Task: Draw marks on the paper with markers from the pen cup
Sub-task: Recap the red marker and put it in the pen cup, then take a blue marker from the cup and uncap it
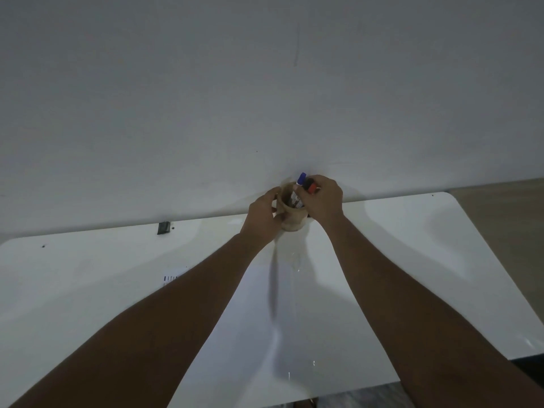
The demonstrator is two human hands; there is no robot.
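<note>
A tan pen cup [293, 220] stands at the far edge of the white table [412, 245], against the wall. My left hand [263, 217] grips the cup's left side. My right hand [323, 200] reaches over the rim, its fingers pinching the red-capped marker [312, 187]. A blue-capped marker [301, 178] sticks up from the cup beside it. White paper [282, 313] lies on the table between my forearms, with small dark marks [170, 278] showing at its far left corner; the left forearm hides much of the sheet.
A small black object [164, 227] sits at the table's far edge to the left. A plain grey wall [265, 83] rises directly behind the cup. Brownish floor [506, 207] shows past the table's rounded right corner.
</note>
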